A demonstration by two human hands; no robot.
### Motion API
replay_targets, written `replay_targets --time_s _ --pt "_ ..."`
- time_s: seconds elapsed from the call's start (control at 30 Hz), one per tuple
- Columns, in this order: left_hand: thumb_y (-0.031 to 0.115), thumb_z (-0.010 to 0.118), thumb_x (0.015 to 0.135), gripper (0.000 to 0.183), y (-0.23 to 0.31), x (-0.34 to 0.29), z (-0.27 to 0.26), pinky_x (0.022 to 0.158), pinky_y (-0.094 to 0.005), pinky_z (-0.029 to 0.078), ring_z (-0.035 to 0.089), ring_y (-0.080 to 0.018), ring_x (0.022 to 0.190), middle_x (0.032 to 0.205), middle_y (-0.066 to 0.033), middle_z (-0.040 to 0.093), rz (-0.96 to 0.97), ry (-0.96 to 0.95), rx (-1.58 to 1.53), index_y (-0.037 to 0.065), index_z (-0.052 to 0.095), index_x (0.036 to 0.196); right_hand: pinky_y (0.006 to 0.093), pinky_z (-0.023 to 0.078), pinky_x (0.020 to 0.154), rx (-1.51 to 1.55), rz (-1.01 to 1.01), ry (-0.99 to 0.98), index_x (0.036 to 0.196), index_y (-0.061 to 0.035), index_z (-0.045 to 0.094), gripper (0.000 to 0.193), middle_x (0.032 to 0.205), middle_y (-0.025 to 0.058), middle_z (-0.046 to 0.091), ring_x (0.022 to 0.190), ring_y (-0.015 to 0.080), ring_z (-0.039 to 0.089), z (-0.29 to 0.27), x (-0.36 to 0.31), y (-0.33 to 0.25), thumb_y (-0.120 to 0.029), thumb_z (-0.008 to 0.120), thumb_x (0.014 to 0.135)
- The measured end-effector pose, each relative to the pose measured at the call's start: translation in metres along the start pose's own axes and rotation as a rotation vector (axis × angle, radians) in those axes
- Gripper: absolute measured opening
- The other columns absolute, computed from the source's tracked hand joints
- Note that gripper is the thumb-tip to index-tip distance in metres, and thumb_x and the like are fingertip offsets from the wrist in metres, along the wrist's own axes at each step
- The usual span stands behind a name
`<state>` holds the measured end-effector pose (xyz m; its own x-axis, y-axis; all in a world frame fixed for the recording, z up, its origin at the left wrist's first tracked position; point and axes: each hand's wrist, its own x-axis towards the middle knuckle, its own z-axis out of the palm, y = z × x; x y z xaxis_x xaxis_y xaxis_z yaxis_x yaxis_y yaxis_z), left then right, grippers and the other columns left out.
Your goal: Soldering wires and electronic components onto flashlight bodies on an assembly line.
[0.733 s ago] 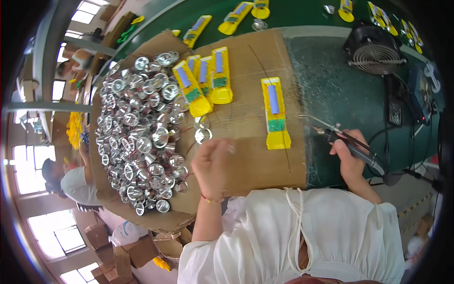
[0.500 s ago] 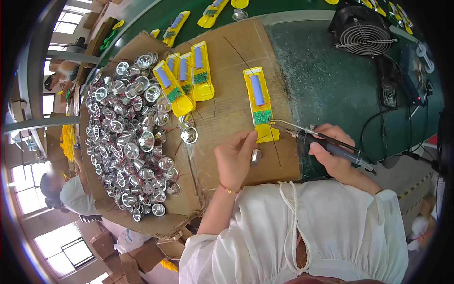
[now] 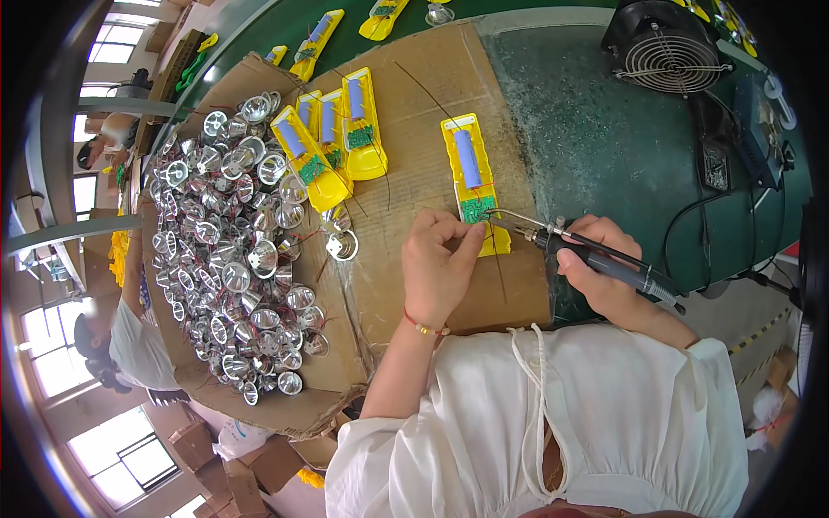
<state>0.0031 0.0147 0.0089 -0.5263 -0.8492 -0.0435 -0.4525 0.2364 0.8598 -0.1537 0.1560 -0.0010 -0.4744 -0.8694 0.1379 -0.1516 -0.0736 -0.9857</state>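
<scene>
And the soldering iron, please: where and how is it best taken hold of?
Probably around the dark handle of the soldering iron, coming from the lower right, as the right hand holds it. The handle is the long, thicker part and slants down to the right; the slim metal front end points left toward the green circuit board and may be hot.

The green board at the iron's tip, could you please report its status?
Left hand: fingers at board, grip unclear. Right hand: holding iron, tip at board. Board: in yellow case. Left fingers close to tip.
</scene>
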Motion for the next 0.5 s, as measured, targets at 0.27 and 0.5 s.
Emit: replay_targets --time_s 0.27,0.5 --pt "0.009 0.07 0.074 0.011 0.0021 0.0036 -0.0041 0.06 -0.0253 0.041 0.051 -0.0127 0.068 0.074 -0.005 0.055 -0.047 -0.055 0.008 -0.003 0.067 0.074 0.0231 0.047 0.054 0.064 -0.046 0.111 0.087 0.0027 0.054 0.014 0.075 0.0088 0.06 0.061 0.0114 0.06 -0.0066 -0.0016 -0.0064 -0.004 0.063 0.08" --pt "0.008 0.069 0.074 0.012 0.0 0.0028 -0.0043 0.06 -0.0251 0.041 0.051 -0.0124 0.067 0.074 -0.0051 0.055 -0.024 -0.048 0.03 -0.003 0.067 0.074 0.0222 0.047 0.054 0.065 0.005 0.104 0.088 0.0029 0.053 0.015 0.075 0.0085 0.06 0.062 0.0109 0.059 -0.0059 -0.0055 -0.0064 -0.004 0.063 0.079"
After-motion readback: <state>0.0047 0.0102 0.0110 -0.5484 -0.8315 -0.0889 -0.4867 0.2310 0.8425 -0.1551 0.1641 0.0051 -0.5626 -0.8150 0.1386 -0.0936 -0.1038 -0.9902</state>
